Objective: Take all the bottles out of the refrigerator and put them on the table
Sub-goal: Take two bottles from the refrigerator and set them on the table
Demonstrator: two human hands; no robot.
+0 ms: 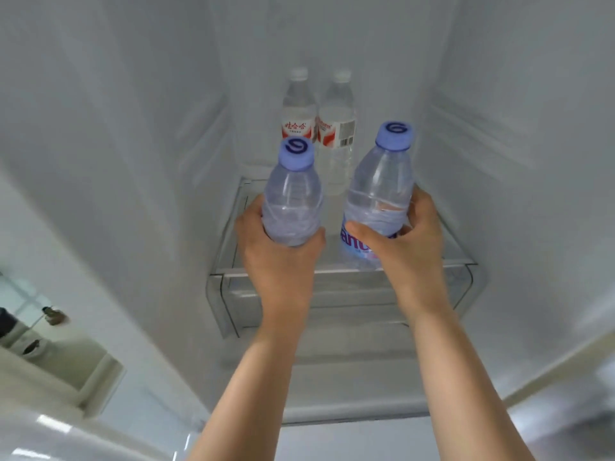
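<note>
left hand point(276, 257) gripping ribbed clear plastic bottle point(293, 197), right hand point(409, 241) likewise

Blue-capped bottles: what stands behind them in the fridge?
Two white-capped bottles with red labels stand upright behind the blue-capped bottles. Their bases are partly covered.

front: two bottles point(293, 197) point(379, 188) side by side over shelf point(459, 251) | behind: two bottles point(298, 108) point(337, 128) touching, at fridge back wall point(332, 34)
</note>
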